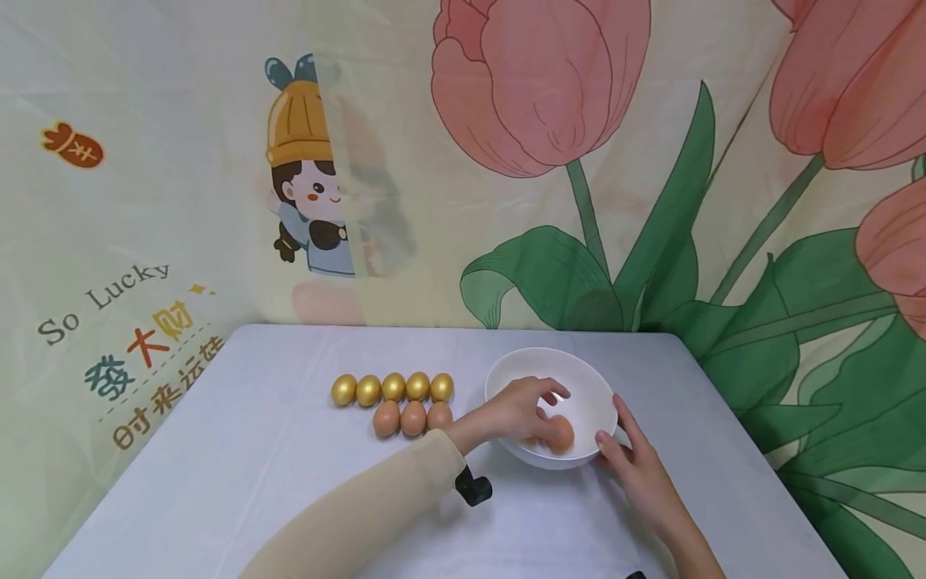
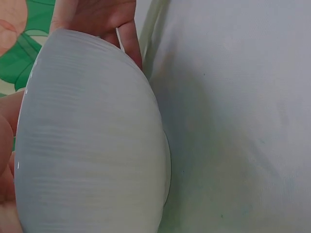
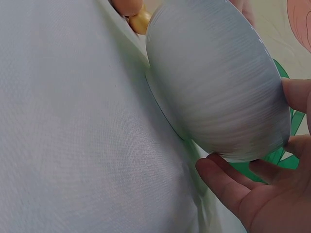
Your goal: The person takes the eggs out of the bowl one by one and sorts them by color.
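Note:
A white bowl (image 1: 506, 370) stands on the table, its outer wall filling much of both wrist views. Inside it lies a brown egg (image 1: 560, 435), with another egg (image 1: 531, 441) partly hidden behind my left thumb. My left hand (image 1: 517, 406) reaches over the near left rim into the bowl. Its thumb is right at the brown egg, while the other fingers are spread apart from it, loosely bent. At the right side of the bowl, my right hand (image 1: 637, 462) holds the rim between thumb and fingers; some fingertips (image 3: 206, 167) show under the bowl's wall.
Left of the bowl, several gold eggs (image 1: 394, 387) form a row. In front of them sit three brown eggs (image 1: 413, 418), the rightmost partly covered by my left wrist. A white cloth covers the table (image 1: 289, 450). Behind it hangs a printed tulip backdrop (image 1: 405, 297).

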Action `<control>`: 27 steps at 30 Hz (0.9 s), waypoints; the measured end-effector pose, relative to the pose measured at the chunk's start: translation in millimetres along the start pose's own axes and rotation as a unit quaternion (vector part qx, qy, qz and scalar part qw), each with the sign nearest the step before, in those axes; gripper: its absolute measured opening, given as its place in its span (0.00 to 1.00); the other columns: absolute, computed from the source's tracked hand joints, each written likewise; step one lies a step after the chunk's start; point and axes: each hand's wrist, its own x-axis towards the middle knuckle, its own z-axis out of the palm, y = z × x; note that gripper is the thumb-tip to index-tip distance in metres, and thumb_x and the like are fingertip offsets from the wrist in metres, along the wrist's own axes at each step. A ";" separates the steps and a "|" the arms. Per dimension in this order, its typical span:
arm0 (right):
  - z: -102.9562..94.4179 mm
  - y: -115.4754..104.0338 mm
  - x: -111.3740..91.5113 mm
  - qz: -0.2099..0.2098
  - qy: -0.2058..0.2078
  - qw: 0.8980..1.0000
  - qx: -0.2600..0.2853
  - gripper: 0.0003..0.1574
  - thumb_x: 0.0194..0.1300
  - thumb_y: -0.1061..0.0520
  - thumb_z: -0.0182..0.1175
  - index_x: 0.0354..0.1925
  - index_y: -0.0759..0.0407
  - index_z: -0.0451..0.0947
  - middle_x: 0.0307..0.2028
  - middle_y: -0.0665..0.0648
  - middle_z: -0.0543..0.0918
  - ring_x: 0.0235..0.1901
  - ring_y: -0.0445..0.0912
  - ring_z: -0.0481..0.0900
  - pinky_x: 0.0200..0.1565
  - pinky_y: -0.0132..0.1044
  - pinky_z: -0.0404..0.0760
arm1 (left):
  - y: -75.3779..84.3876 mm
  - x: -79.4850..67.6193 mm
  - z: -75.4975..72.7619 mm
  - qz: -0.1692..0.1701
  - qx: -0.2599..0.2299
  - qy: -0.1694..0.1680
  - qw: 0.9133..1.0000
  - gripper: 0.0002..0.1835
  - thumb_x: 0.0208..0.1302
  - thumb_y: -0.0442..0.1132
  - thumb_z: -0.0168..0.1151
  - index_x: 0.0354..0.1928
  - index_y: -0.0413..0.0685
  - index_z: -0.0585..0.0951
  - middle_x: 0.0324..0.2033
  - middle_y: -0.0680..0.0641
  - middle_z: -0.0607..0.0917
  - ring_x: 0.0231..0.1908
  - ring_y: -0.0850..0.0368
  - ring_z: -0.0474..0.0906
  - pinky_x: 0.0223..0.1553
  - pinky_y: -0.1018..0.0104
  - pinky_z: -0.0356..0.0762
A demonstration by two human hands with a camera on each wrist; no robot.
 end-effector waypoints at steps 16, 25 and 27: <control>-0.8 -2.0 -6.0 -0.001 0.002 1.000 -0.007 0.53 0.81 0.33 0.53 0.87 0.35 0.33 0.84 0.66 0.48 0.73 0.67 0.71 0.66 0.51 0.79 | 5.5 13.8 16.3 0.004 0.121 0.006 0.993 0.31 0.58 0.45 0.83 0.64 0.55 0.82 0.50 0.51 0.86 0.47 0.63 0.77 0.51 0.72 0.76; -1.8 -1.3 -5.7 -0.001 -0.001 1.000 -0.006 0.52 0.81 0.33 0.53 0.86 0.32 0.33 0.84 0.66 0.48 0.73 0.67 0.70 0.66 0.53 0.79 | 6.5 22.6 22.9 0.004 0.151 0.025 0.988 0.25 0.57 0.49 0.82 0.57 0.60 0.86 0.44 0.59 0.86 0.44 0.67 0.76 0.52 0.69 0.72; -2.2 -1.3 -5.5 -0.003 -0.001 1.000 -0.008 0.52 0.81 0.33 0.53 0.86 0.33 0.33 0.84 0.66 0.48 0.73 0.67 0.71 0.66 0.53 0.79 | 6.1 24.4 23.7 0.006 0.164 0.029 0.986 0.24 0.57 0.50 0.82 0.55 0.62 0.86 0.42 0.60 0.86 0.43 0.68 0.76 0.52 0.68 0.71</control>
